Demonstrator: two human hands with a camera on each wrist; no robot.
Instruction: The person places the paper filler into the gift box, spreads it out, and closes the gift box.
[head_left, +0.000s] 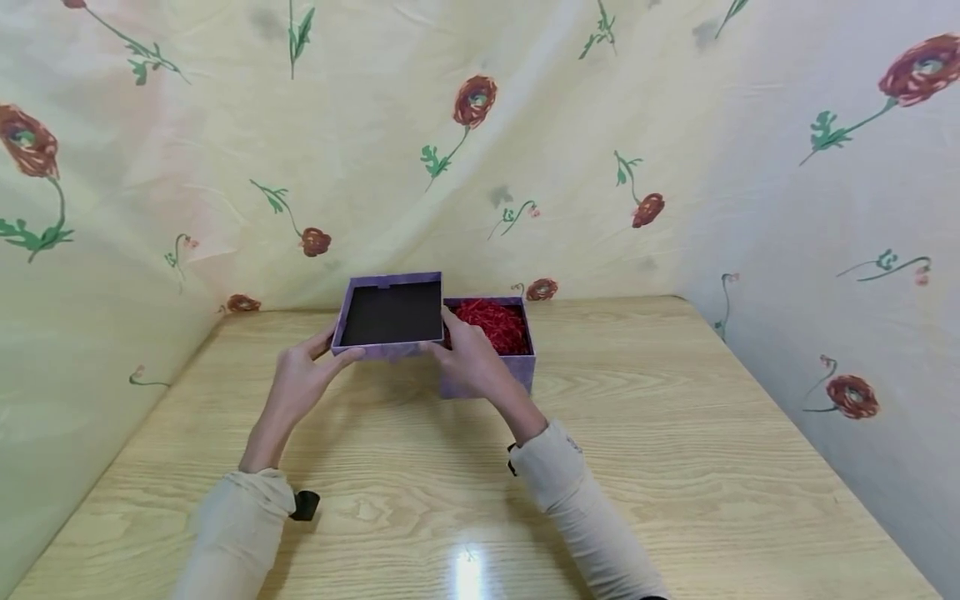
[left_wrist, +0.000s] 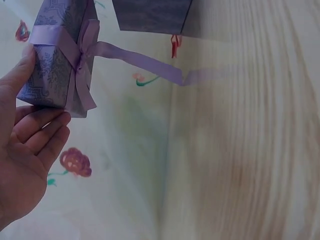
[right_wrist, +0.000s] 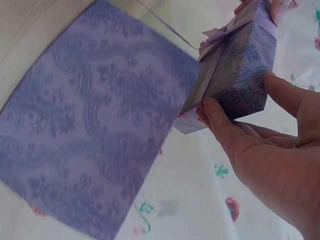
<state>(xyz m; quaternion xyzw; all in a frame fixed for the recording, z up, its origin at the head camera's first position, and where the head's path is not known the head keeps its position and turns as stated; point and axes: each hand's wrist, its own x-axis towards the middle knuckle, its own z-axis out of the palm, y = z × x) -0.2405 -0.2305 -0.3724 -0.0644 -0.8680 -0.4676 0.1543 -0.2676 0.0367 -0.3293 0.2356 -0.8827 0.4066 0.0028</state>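
Note:
Both hands hold up a purple patterned box lid [head_left: 392,315], its dark inside facing the head camera. My left hand [head_left: 298,379] grips its left side and near corner, with the thumb along the front edge. At the right end, my right hand [head_left: 474,358] pinches the lid between thumb and fingers. A lilac ribbon bow [left_wrist: 82,55] is tied on the outer face, and a long ribbon tail [left_wrist: 140,61] trails from it. Just right of the lid stands the matching box [right_wrist: 95,110], open at the top and filled with red shredded paper [head_left: 495,323].
The box stands towards the back of a light wood-grain table [head_left: 420,500]. Behind and at both sides hangs a pale cloth [head_left: 570,108] printed with red flowers. Beige sleeves [head_left: 247,508] cover the forearms.

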